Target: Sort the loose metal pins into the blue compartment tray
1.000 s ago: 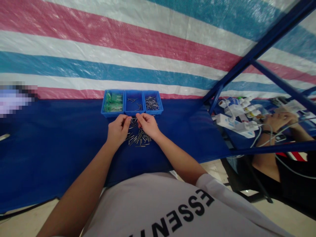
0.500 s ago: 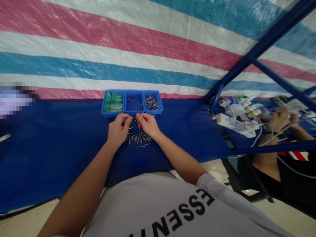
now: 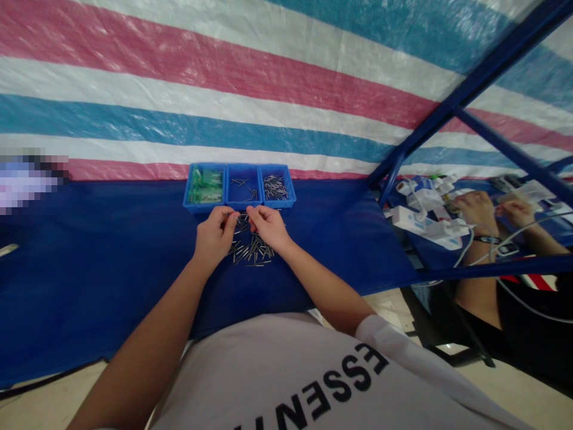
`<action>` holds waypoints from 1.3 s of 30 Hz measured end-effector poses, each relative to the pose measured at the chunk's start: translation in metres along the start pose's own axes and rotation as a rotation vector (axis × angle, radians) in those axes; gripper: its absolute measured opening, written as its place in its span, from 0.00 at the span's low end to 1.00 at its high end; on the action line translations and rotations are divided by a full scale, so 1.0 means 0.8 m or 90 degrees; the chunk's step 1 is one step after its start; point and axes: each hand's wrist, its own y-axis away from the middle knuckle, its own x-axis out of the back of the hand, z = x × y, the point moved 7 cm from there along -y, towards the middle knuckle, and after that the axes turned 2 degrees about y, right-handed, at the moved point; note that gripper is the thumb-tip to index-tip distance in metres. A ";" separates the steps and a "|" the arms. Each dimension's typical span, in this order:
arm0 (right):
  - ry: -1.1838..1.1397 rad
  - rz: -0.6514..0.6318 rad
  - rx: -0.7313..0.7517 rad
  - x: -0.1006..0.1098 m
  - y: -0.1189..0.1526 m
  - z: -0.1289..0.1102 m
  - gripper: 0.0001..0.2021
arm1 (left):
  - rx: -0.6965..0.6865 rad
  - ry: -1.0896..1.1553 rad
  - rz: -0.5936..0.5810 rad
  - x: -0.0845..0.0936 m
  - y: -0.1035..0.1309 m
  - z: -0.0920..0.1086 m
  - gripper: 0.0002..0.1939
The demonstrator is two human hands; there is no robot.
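Note:
My left hand [image 3: 216, 232] is closed in a pinch, and my right hand [image 3: 270, 227] pinches just beside it. Between the fingertips there seems to be a small thin piece, too small to make out. Beneath and between the hands, a loose pile of thin metal pins [image 3: 253, 249] lies on the blue table. Just beyond my fingers stand three joined blue bins: the left bin [image 3: 204, 208] holds green and clear packets, the middle bin [image 3: 243, 204] a few metal pins, and the right bin [image 3: 278, 203] a heap of metal pins.
A striped plastic sheet [image 3: 268, 89] rises behind the blue table [image 3: 111, 257]. At right, beyond a blue metal frame [image 3: 447, 113], another person's hands [image 3: 478, 212] are among a white power strip [image 3: 425, 226], cables and small items. A pixelated object lies at far left.
My hands hold nearly the same pose. At right, the other person's hands have moved apart, one shifting left toward the items there.

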 end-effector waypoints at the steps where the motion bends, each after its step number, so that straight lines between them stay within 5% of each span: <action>1: 0.000 -0.002 0.002 0.000 0.000 0.000 0.24 | -0.002 -0.001 0.000 0.000 0.000 0.000 0.12; 39: 0.000 0.004 0.016 0.001 -0.001 0.001 0.24 | -0.015 0.008 -0.012 -0.003 -0.001 0.001 0.12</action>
